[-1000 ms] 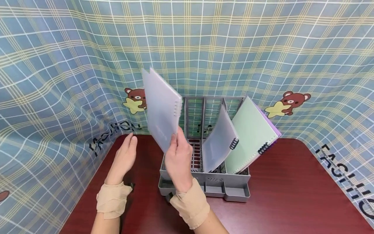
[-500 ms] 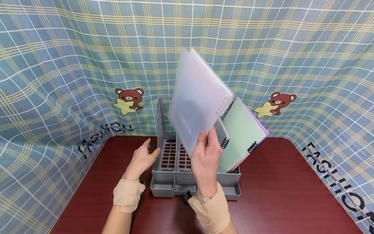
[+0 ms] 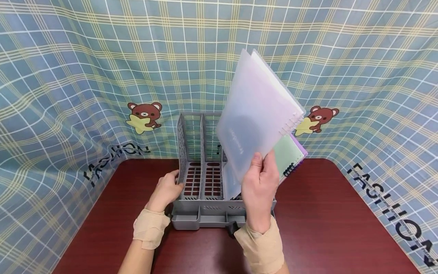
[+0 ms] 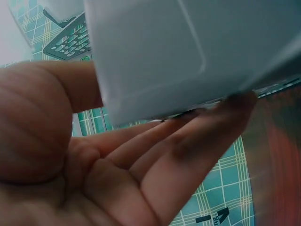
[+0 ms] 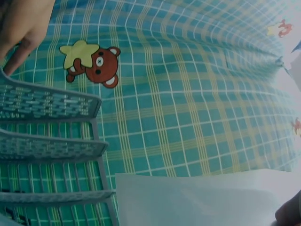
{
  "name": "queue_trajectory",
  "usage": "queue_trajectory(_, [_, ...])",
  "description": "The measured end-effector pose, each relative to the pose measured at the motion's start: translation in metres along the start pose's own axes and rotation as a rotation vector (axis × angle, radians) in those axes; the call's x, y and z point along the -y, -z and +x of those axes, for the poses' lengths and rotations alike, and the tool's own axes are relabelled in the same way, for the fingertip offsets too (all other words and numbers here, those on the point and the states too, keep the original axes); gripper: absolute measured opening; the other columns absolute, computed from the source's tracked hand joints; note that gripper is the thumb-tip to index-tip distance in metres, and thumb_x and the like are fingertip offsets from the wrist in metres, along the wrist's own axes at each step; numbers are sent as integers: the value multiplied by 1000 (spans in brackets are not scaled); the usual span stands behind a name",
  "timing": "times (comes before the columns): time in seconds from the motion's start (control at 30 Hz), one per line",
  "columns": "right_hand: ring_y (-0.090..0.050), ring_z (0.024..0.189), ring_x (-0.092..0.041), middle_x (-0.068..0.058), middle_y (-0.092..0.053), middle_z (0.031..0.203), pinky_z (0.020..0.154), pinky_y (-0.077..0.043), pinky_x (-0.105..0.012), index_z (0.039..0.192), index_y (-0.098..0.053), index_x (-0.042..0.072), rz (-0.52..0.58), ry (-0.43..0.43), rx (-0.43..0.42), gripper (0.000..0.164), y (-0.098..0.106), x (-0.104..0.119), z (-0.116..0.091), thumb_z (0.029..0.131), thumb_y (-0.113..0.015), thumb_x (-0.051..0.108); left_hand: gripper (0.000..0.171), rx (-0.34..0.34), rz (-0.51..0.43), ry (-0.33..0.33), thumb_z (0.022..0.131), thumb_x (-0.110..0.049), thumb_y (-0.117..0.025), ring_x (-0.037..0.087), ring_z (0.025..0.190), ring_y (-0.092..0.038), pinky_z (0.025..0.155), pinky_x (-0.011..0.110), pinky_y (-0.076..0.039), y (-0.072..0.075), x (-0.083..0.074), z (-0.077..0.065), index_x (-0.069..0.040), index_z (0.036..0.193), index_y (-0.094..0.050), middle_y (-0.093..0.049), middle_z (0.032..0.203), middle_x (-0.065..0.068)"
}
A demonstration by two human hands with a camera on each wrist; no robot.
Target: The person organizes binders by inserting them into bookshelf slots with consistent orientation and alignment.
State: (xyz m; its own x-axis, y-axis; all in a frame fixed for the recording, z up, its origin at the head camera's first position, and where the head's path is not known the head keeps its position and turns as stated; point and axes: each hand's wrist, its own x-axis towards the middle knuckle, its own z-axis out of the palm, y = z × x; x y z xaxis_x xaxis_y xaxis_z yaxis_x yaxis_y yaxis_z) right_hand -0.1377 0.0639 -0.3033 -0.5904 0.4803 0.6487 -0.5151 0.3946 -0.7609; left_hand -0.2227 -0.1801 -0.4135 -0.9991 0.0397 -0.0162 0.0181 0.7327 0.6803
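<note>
My right hand (image 3: 261, 186) grips a spiral notebook (image 3: 258, 110) with a frosted translucent cover by its lower corner, thumb in front. It is held up, tilted, above the right part of a grey file rack (image 3: 186, 207). With thumb inside and fingers outside, my left hand (image 3: 165, 191) holds the rack's left side near its front corner; the left wrist view shows the grey panel (image 4: 150, 61) between thumb and fingers. Behind the raised notebook, a green notebook (image 3: 289, 152) with black rings leans right in the rack. Another frosted notebook (image 3: 230, 184) stands mostly hidden beside it.
The rack stands on a dark red table (image 3: 315, 228). Upright dividers (image 3: 202, 140) part its slots, and small trays (image 3: 213, 220) line its front. A purple notebook (image 3: 299, 145) shows behind the green one. A plaid curtain (image 3: 164, 57) hangs around the table.
My right hand has carried the frosted notebook rightward, from the rack's left side to over its right part. My left hand has come in from the left and taken hold of the rack's side.
</note>
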Motion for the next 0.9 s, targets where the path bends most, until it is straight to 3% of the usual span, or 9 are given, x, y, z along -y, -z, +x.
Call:
queue_trajectory(0.03, [-63,85,-16,-7,-69,94,74,-48,-36,104,-65,5,-15,0,-14,27,1,-1,1,104,-47,25,63,7,3,4,91,-9,-56,22,60,-54,57,35,-46,1,0,-1,3,150,-37,-61,126,25])
queue_trajectory(0.1, [-64,84,-16,-7,-70,92,73,-48,-38,102,-65,5,-37,-4,-37,27,2,-4,3,104,-48,25,62,13,5,4,89,-4,-55,22,65,-59,56,33,-45,1,0,-2,4,149,-39,-62,126,25])
queue_trajectory(0.23, [-65,87,-18,-7,-70,95,75,-49,-39,104,-64,5,-78,-20,-48,27,1,-14,6,104,-47,25,60,3,3,-6,86,2,-53,28,103,-64,65,33,-48,1,1,-3,7,145,-44,-63,126,25])
queue_trajectory(0.33, [-65,89,-20,-9,-70,96,76,-49,-42,106,-64,4,-113,-37,-61,28,0,-20,7,104,-47,26,58,-6,-3,-8,86,3,-53,30,112,-62,69,34,-49,0,2,-4,7,144,-46,-64,125,25])
queue_trajectory(0.53, [-64,91,-24,-10,-69,98,77,-48,-45,105,-62,3,-151,-50,-113,28,5,-25,9,104,-46,26,57,-5,-11,-3,87,3,-52,28,107,-62,62,32,-47,-1,2,-3,8,143,-46,-62,126,26])
queue_trajectory(0.63, [-64,91,-26,-12,-69,97,77,-48,-48,104,-61,3,-161,-55,-116,28,3,-27,8,104,-46,27,58,8,-16,8,87,3,-51,26,97,-62,55,31,-44,1,1,-3,8,145,-44,-61,128,27])
queue_trajectory(0.8, [-65,90,-30,-13,-69,98,75,-49,-53,107,-61,5,-185,-78,-84,27,-13,-45,1,104,-45,27,59,16,-32,11,88,3,-50,21,77,-60,48,31,-40,1,2,-3,8,146,-42,-60,129,28])
queue_trajectory(0.9, [-66,93,-31,-13,-70,103,75,-50,-54,112,-62,8,-201,-96,-58,24,-23,-57,-5,104,-46,25,58,23,-49,10,88,2,-51,21,76,-61,48,31,-41,1,3,-4,8,146,-42,-60,129,28])
